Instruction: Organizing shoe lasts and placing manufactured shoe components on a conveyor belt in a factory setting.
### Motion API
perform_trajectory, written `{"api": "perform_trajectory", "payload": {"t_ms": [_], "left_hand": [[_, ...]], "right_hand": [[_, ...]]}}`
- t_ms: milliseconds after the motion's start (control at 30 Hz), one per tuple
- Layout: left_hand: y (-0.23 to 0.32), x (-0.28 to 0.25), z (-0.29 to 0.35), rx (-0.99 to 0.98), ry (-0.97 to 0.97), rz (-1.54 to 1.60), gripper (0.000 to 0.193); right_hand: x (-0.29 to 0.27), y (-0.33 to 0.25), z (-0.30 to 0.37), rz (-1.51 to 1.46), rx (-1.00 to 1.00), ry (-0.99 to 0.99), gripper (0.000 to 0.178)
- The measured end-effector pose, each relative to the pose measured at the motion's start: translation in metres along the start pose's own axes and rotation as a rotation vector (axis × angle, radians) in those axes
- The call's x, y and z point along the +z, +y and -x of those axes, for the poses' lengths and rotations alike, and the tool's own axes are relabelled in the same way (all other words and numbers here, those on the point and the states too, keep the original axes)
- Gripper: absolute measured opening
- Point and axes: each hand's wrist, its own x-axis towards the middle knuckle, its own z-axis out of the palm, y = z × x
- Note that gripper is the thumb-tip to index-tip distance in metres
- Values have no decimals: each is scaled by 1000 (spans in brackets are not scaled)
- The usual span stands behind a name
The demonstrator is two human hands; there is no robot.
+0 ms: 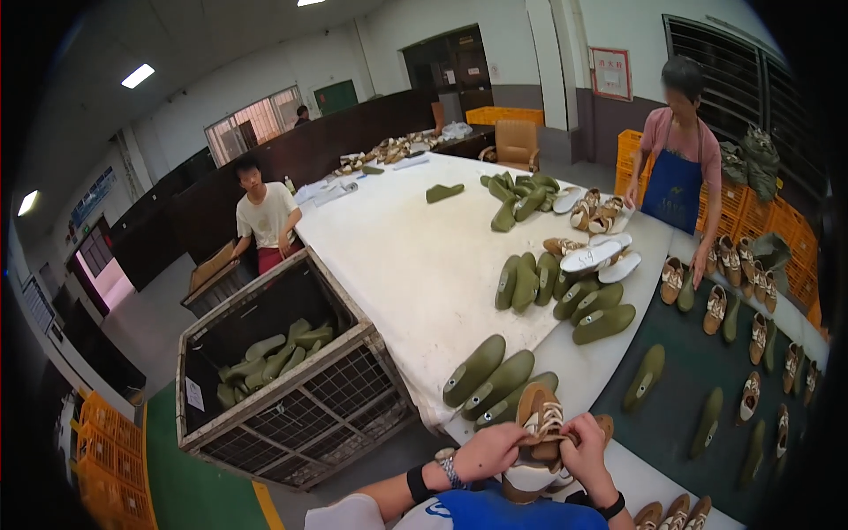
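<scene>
A brown shoe with white laces [540,408] is held close in front of me, toe pointing away. My left hand [486,452] has its fingers closed on the shoe's left side. On the opposite side my right hand [586,455] grips it too, fingers bent near the laces; whether they pinch lace or upper I cannot tell. Below my hands is another shoe with a white part [528,480], partly hidden. Just beyond the held shoe, several green shoe lasts [497,386] lie side by side on the white table [389,256].
On my right, a dark green conveyor belt [676,371] carries shoes and lasts in rows. A co-worker in a blue apron [673,181] reaches over its far end. To my left stands a wire-sided bin [296,442] holding green lasts; another person [265,216] is behind it.
</scene>
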Motion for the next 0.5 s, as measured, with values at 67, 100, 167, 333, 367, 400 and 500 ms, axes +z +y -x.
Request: {"api": "perform_trajectory", "payload": {"t_ms": [67, 100, 167, 333, 367, 400, 500], "left_hand": [[15, -15, -3, 140, 79, 14, 63], [17, -30, -5, 196, 165, 22, 73], [29, -72, 6, 157, 488, -171, 94], [65, -208, 31, 277, 1383, -1028, 75], [74, -212, 37, 279, 1383, -1030, 75], [82, -213, 43, 229, 1417, -1157, 60], [87, -207, 47, 179, 1422, -1258, 38]], "right_hand": [[3, -19, -6, 3, 48, -67, 12], [5, -24, -13, 38, -11, -68, 12], [-1, -29, -8, 70, -70, -67, 13], [-6, -23, -8, 84, -40, -32, 13], [-4, -21, -6, 92, -22, -46, 13], [-4, -22, -5, 88, -22, -51, 13], [-3, -26, -4, 56, -10, -72, 14]]}}
